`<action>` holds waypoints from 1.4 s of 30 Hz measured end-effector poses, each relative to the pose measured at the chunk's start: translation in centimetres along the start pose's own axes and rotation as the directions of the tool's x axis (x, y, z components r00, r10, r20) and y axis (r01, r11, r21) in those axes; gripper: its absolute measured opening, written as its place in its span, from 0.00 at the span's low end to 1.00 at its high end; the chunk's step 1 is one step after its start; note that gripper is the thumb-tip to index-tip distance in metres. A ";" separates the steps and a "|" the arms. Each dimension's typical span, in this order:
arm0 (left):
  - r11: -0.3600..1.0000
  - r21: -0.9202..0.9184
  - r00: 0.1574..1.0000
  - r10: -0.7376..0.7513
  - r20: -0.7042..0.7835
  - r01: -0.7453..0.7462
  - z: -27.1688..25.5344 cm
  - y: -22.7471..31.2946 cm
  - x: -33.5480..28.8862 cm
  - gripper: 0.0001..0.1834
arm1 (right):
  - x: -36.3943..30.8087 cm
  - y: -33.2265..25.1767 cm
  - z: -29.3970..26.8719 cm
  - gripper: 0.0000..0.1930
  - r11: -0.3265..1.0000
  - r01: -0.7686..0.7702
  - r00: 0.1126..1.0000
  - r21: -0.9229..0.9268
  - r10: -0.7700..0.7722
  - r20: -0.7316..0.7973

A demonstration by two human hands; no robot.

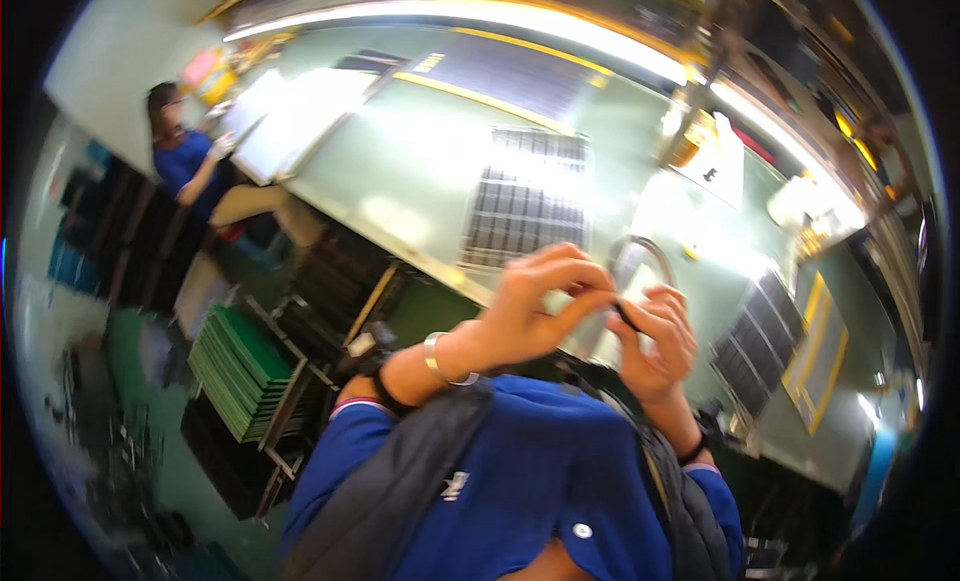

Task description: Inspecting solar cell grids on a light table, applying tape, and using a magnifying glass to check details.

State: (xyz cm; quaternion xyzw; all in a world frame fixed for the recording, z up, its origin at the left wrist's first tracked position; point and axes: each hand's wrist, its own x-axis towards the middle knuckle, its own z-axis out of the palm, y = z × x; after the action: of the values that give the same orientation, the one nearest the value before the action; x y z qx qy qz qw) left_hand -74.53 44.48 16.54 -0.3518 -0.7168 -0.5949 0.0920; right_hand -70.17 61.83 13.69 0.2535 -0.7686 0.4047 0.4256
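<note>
My left hand (pixel 548 306), with a silver bracelet at its wrist, is raised in front of my chest, thumb and forefinger pinched together. Close beside it, my right hand (pixel 655 343) is closed with bent fingers. Between the fingertips shows a short dark end of a thin black strip (pixel 627 315). A dark curved loop (pixel 657 249) rises just beyond the fingers; blur hides whether it joins the strip. Both hands are above the near edge of the pale green worktable (pixel 400 221). Behind my left hand lies a dark sheet with a grid pattern (pixel 528 196).
Another gridded dark sheet (pixel 757 331) lies to the right, near a yellow-edged panel (pixel 815 356). A yellow-edged dark mat (pixel 510 76) is at the back. Green trays (pixel 240 366) are stacked on a rack at lower left. A person in blue (pixel 185 166) sits at the far left.
</note>
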 end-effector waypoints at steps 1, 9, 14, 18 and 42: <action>0.999 0.008 0.999 0.039 0.008 -0.039 -0.1 -0.2 0.0 0.04 | -0.1 0.1 0.1 0.11 1.000 -0.007 1.000 -0.007 0.008 0.015; 0.978 0.147 0.988 0.138 0.071 -0.148 -0.4 -0.2 -0.5 0.07 | 0.0 0.0 0.5 0.10 0.997 -0.033 0.997 0.070 0.028 0.067; 0.857 0.343 0.912 0.410 0.000 -0.385 0.0 -1.1 -1.3 0.10 | -2.4 0.9 1.5 0.09 0.788 -0.544 0.823 0.288 0.568 0.001; 0.917 0.287 0.931 0.331 -0.156 -0.278 -0.4 -1.1 -1.9 0.16 | -2.7 0.6 2.0 0.08 0.868 -0.423 0.904 0.260 0.425 0.049; 0.975 -0.215 0.959 -0.118 -0.257 0.062 0.3 -3.5 -3.6 0.04 | -1.8 0.1 3.5 0.08 0.945 -0.280 0.957 0.167 0.262 0.122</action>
State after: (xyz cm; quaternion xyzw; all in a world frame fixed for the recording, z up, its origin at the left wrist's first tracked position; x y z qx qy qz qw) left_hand -73.98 43.15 11.73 -0.2426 -0.6479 -0.7113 0.1243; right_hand -70.88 58.98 11.02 0.2028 -0.7760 0.5150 0.3024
